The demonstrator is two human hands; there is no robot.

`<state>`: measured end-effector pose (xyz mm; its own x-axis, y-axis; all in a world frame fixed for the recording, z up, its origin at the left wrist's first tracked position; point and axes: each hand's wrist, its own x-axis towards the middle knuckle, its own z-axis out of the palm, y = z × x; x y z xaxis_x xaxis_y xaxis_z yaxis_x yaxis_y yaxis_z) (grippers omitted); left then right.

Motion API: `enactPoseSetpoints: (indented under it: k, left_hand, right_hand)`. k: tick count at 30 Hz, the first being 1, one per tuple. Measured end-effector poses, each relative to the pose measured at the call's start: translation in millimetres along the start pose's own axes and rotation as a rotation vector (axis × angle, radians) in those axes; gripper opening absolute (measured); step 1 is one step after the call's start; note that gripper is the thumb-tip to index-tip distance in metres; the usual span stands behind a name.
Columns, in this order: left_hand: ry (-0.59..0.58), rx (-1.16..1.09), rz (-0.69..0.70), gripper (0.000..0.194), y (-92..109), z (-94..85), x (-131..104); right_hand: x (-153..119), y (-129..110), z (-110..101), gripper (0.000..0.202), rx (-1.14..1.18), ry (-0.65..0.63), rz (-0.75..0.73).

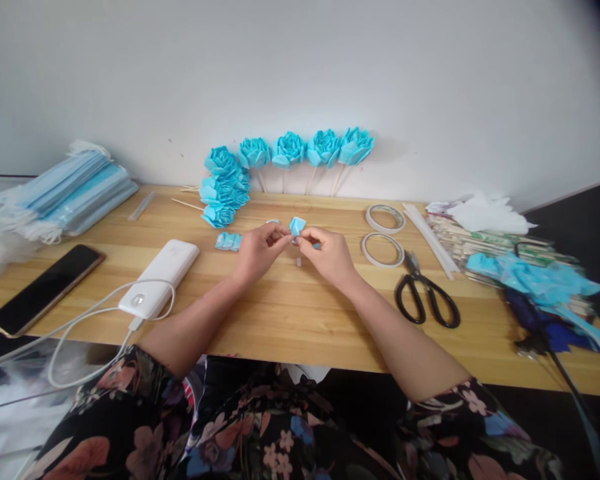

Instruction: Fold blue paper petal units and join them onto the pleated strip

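Pinches a small folded blue piece (pixel 297 225) between the closed fingers of the left hand (pixel 264 249) and right hand (pixel 330 253), above the middle of the bench (pixel 300 320). Hides the lower end behind the fingertips, too small to make out there; shows above them a light blue, creased, angular top. Leaves a row of folded blue pieces (pixel 229 241) partly covered by the left hand, and just below the fingers a tiny clear bit (pixel 299 262), hard to identify. Farther out, leans blue paper flowers (pixel 289 149) on sticks against the wall (pixel 300 80), beyond a cluster of similar flowers (pixel 221 190), overlapping and hard to count. To the right, has two tape rolls (pixel 385 219), black-handled scissors (pixel 427 293) and a blurred blue heap (pixel 535 277); to the left, a white power bank (pixel 159 279), a dark phone (pixel 47 290) and stacked masks (pixel 73 190), with the cable (pixel 55 363) cut off at the edge.
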<state>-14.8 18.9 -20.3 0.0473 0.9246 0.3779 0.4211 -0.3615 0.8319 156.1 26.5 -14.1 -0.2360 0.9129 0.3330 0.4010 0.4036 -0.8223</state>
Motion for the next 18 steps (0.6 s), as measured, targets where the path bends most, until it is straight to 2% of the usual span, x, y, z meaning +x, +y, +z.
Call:
enactPoseSetpoints:
  k: [10, 18]
  left_hand:
    - [-0.013, -0.01, -0.012, 0.016, -1.1, -0.2, -0.2]
    - [-0.019, -0.091, -0.073, 0.016, -1.0, 1.2, 0.8]
  right_hand:
    - [-0.2, -0.8, -0.1, 0.015, -0.017, 0.002, -0.002]
    - [-0.3, -1.4, -0.3, 0.014, -0.009, -0.003, -0.011]
